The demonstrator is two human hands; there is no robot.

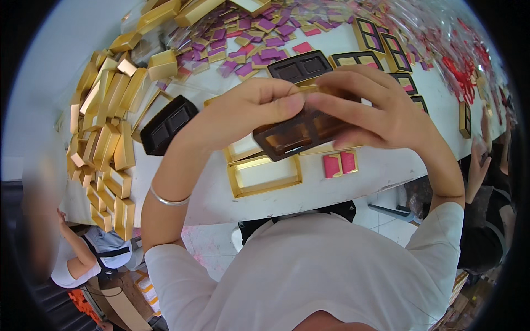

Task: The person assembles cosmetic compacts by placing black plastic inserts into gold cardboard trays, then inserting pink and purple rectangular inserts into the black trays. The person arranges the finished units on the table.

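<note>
Between my hands, above the table, is a tilted dark brown see-through plastic tray (284, 139) with compartments. My left hand (251, 105) is closed in a pinch at its upper edge. My right hand (381, 107), slightly blurred, curls its fingers over the tray's right side and hides part of it. Beneath the tray lie shallow gold boxes with white insides; the nearest gold box (266, 193) is open. Two pink-and-gold pieces (340, 164) rest right of it. A stack of black trays (169, 125) stands beside my left forearm.
Gold boxes (105, 146) are piled along the left. Purple and pink pieces (270, 41) are strewn at the back. Dark-framed filled boxes (397, 52) and another dark tray (300, 67) lie beyond my hands. Clear wrapping and red ribbon (461, 71) lie far right. Other people work at both sides.
</note>
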